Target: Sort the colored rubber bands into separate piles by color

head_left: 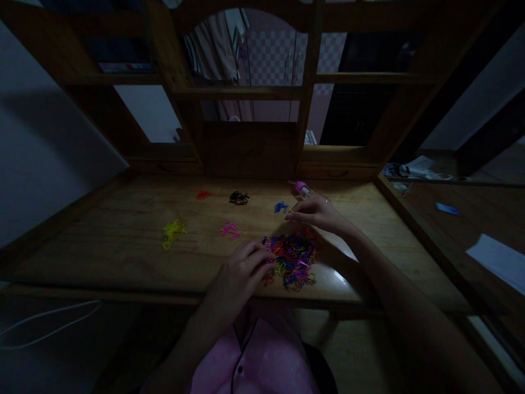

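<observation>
A mixed pile of small coloured rubber bands [293,257] lies near the table's front edge. My left hand [241,271] rests at the pile's left side, its fingers bent and slightly apart, with the tips touching the bands. Above the pile's far edge, my right hand [315,214] pinches a small yellow rubber band [291,210]. Just left of those fingertips is a little group of blue bands [281,207]. Sorted by colour farther left are pink bands [231,229], black bands [238,198], red bands [203,195] and yellow bands [173,232].
Behind my right hand lies a small container with a pink cap [301,187]. A wooden shelf frame [250,94] rises along the back of the wooden table [123,241]. White paper [498,260] and a blue card [447,208] lie on a surface to the right.
</observation>
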`<state>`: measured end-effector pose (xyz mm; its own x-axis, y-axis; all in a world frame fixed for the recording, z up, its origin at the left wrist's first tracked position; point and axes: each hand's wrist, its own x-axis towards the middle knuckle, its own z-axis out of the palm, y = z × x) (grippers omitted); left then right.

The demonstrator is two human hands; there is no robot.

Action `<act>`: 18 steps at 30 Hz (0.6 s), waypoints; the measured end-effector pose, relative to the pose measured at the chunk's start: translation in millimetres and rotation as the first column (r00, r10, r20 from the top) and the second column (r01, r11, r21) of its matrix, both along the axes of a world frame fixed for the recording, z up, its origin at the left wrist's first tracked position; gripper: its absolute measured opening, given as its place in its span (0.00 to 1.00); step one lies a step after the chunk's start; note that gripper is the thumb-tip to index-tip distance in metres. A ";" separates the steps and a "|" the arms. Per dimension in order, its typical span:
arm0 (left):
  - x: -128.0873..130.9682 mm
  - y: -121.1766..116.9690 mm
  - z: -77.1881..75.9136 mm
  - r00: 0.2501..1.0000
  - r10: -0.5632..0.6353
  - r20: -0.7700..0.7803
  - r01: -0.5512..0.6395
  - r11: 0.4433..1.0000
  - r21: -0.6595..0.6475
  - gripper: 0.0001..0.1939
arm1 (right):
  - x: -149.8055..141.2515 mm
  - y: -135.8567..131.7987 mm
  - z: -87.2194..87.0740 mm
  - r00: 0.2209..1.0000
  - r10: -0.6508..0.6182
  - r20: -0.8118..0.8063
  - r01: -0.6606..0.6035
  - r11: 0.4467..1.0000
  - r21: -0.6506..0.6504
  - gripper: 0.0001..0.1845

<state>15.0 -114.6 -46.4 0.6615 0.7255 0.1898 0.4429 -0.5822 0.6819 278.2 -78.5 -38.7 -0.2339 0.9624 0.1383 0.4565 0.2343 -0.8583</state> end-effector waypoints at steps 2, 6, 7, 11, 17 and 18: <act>5.6 -5.5 -1.2 0.998 -0.056 -0.029 0.055 0.998 -0.031 0.08 | -0.1 0.5 -0.4 1.000 -0.003 -0.002 0.003 1.000 -0.001 0.17; 14.1 -9.0 -10.2 0.994 -0.086 -0.065 0.085 0.996 -0.014 0.08 | 0.2 1.3 -0.6 1.000 -0.008 -0.001 0.008 1.000 0.017 0.16; 15.6 -9.0 -12.0 0.994 -0.087 -0.073 0.086 0.996 -0.008 0.08 | 0.3 1.3 -0.6 1.000 -0.006 -0.004 0.006 1.000 0.012 0.16; 19.7 -7.4 -12.8 0.988 -0.106 -0.114 0.106 0.994 -0.008 0.06 | 0.7 0.8 -1.1 1.000 -0.005 -0.026 0.005 1.000 -0.010 0.17; 21.2 -1.4 -11.5 0.983 -0.154 -0.095 0.154 0.988 -0.015 0.05 | -0.5 -0.1 0.5 1.000 -0.008 -0.008 0.008 1.000 0.002 0.17; 21.0 -0.4 -12.1 0.982 -0.163 -0.091 0.162 0.987 -0.014 0.04 | -0.9 -0.3 0.9 1.000 -0.014 0.000 0.014 1.000 0.003 0.17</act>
